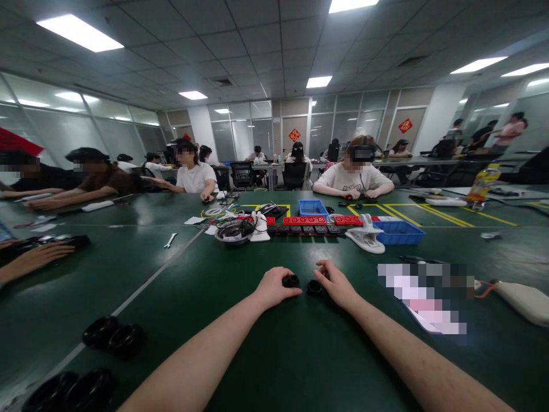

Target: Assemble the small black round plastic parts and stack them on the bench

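Note:
My left hand [277,288] is wrapped round a small black ring-shaped part [291,281] near the middle of the green table [206,320]. Just to its right, a second black ring-shaped part [314,287] rests on the tabletop. Beside that part is my right hand [335,283], its thumb and fingers apart, with nothing seen between them. Larger black rings lie at the lower left, one pair [114,336] above another pair [71,391].
Across the table stand a blue tray [398,233], a smaller blue bin [312,208], a row of red and black blocks [304,221] and a metal bowl [234,233]. A wrench [170,240] lies left, a phone [429,306] right. Several people sit around; another person's hand [47,254] is at left.

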The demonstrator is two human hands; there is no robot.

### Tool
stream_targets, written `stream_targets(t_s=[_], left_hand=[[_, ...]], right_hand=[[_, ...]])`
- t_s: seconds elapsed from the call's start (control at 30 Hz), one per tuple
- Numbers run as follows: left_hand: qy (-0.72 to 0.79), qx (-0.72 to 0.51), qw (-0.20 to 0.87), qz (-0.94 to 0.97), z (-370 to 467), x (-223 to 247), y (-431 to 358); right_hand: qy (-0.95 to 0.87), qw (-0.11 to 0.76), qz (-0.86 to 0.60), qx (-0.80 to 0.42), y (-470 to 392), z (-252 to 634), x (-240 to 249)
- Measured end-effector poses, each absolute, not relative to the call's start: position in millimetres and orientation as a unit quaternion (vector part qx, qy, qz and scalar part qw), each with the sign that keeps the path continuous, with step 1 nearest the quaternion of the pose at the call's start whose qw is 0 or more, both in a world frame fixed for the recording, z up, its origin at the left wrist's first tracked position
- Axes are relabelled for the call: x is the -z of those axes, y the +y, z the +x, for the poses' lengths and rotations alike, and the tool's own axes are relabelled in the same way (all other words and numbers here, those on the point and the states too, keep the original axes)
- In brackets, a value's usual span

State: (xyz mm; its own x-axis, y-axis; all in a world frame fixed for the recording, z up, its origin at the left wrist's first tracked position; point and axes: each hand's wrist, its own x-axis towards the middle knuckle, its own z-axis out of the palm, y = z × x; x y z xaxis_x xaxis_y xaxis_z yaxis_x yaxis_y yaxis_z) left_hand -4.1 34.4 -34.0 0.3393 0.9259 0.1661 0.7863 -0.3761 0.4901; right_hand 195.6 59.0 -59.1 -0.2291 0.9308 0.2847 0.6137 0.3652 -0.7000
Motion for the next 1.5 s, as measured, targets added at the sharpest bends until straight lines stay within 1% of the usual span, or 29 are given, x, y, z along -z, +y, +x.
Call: stream_targets(t_s=[0.3,0.53,0.73,1.03,1.23,1.5], left_hand=[[0.569,-0.142,0.136,0.799,1.0,26.4,37.2],[0.582,-0.029,0.141,0.8,12.4,6.1,56.3],[0.624,0.049,0.112,0.772,5.8,-8.5,74.3],[0.719,0.106,0.067,0.684,-87.7,-13.3,73.2],[0.769,0.149,0.047,0.619,-154.0,-15.8,53.8],[0.802,0.167,0.045,0.572,-225.5,-10.6,22.0]], right_hand=[[-0.758,0.33,-0.52,-0.214,58.0,195.5,56.8],[-0.763,0.321,-0.53,-0.184,55.2,196.0,58.9],[-0.761,0.323,-0.531,-0.187,54.0,199.4,58.1],[-0.757,0.336,-0.525,-0.196,55.1,201.0,58.6],[-0.758,0.334,-0.526,-0.192,55.3,201.1,59.1],[-0.757,0.321,-0.537,-0.185,54.0,199.7,56.5]])
